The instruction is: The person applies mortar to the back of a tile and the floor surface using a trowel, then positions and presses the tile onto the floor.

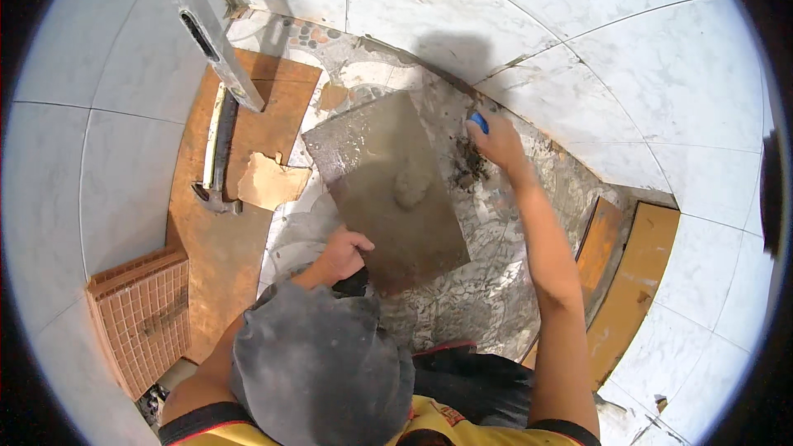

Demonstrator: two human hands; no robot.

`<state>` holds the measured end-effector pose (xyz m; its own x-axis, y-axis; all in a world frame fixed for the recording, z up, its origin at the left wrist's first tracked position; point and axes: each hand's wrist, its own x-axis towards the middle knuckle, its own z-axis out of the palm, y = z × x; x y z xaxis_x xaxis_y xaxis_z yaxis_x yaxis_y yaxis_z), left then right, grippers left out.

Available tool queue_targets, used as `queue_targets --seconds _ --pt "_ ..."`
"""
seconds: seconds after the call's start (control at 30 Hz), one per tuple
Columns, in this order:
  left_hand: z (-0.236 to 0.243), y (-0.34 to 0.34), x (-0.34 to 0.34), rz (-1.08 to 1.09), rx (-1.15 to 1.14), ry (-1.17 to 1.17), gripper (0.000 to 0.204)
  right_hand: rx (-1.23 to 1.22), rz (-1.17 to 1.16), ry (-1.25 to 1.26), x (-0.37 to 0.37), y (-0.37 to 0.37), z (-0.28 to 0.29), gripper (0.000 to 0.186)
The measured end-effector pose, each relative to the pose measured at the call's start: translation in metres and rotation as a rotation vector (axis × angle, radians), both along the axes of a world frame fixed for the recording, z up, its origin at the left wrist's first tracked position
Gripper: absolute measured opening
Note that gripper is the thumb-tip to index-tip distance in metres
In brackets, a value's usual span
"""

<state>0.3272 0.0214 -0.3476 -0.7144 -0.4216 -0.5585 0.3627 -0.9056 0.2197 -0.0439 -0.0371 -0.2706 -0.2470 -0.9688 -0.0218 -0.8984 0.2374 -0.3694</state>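
A greyish-brown square tile lies tilted over the patterned floor, smeared wet, with a lump of mortar on it. My left hand grips the tile’s lower-left edge, thumb over the top. My right hand is closed on a blue-handled tool beside the tile’s upper-right side, above dark debris; the tool’s working end is too unclear to identify.
A spirit level leans at upper left, near a hammer, torn cardboard and a board. Stacked tiles stand at lower left; boards lie right. Tiled walls surround the floor.
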Motion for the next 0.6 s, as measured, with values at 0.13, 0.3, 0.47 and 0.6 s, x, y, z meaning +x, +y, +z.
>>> queue_targets --seconds 0.13,0.3,0.47,0.6 --pt "-0.001 0.0 -0.002 0.03 0.061 0.004 0.06 0.105 -0.081 -0.042 0.012 0.018 0.029 0.034" --pt "0.0 -0.005 -0.004 -0.013 0.068 0.085 0.065 0.244 -0.041 -0.071 0.024 -0.004 0.028 0.039" --pt "0.009 -0.007 -0.006 -0.028 0.063 0.016 0.067 0.355 -0.097 -0.101 0.011 -0.001 0.032 0.043" --pt "0.013 -0.007 -0.008 0.001 0.08 0.091 0.065 0.31 -0.083 -0.098 0.026 -0.004 0.042 0.04"
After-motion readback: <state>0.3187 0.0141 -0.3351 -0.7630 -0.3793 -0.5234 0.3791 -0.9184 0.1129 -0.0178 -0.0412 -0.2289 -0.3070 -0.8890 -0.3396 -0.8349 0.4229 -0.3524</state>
